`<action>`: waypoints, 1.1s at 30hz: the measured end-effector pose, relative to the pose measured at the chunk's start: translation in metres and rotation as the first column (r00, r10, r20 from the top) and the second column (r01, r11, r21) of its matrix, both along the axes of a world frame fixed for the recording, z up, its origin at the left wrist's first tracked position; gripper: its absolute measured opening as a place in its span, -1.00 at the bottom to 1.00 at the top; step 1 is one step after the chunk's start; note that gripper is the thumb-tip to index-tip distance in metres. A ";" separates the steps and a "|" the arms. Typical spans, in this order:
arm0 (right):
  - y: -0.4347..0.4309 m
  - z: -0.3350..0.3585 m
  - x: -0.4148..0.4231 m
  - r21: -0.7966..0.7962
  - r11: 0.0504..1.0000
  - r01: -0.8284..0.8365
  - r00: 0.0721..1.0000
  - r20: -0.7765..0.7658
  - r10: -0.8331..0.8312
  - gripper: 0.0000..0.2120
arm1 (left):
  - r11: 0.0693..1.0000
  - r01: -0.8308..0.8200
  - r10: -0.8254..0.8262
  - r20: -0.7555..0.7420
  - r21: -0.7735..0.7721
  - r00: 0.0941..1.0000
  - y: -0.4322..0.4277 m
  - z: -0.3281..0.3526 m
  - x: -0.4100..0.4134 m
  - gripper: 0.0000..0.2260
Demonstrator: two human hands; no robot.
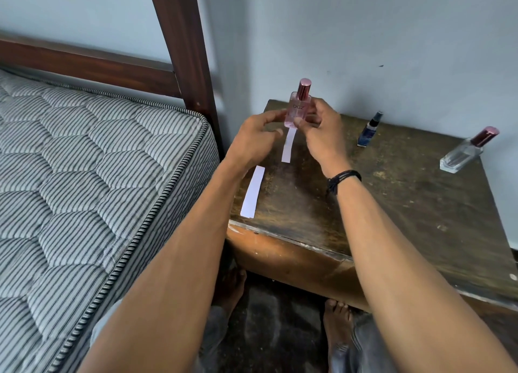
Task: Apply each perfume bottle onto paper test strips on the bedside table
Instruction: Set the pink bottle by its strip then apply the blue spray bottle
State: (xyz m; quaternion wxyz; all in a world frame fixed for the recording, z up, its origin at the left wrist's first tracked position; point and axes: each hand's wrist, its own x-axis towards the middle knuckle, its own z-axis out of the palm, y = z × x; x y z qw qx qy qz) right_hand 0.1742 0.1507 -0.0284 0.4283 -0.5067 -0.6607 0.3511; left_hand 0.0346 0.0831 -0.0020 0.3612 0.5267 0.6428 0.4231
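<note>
1. In the right hand [322, 128]: the pink perfume bottle [297, 106], gripped with the thumb on its lower front and the fingers behind it.
2. Held upright, with the rose metal cap on, above the far left part of the tabletop [392, 198].
3. Left hand [255, 140]: not gripping anything, fingers loosely stretched toward the left side of the bottle, index tip right at its edge. Touching or only very near, cannot tell.
4. Directly below the bottle: a narrow white paper strip [288, 147], its upper end hidden behind the bottle and the right thumb. Lying on the wood or held up, cannot tell.
5. Flat on the tabletop near the front left corner: a second paper strip [252, 191], wider, just beside the left forearm and apart from the first one.
6. To the right of the hands, close to the wall: a small dark blue bottle [369, 130] with a black spray top, standing alone.
7. At the far right edge of the tabletop, well apart from the hands: a clear glass bottle [466, 154] with a rose cap.
8. Around the right wrist: a black cord band [343, 179].
9. Left of the tabletop: a striped quilted mattress [84, 162] and a dark wooden bed post [185, 44], with a pale blue wall [364, 36] behind.
10. Below the front edge: bare feet [337, 316] on a dark floor.
</note>
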 end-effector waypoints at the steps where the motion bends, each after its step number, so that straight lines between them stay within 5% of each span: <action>1: 0.003 -0.001 -0.001 0.000 1.000 0.006 1.000 -0.005 -0.006 -0.70 | 1.000 0.003 -0.003 0.008 0.000 1.000 0.003 -0.001 -0.001 -0.57; 33: 0.014 -0.024 -0.004 0.012 1.000 0.018 1.000 0.016 -0.018 -0.70 | 0.998 0.042 -0.037 0.101 -0.051 0.994 0.017 -0.042 -0.006 -0.49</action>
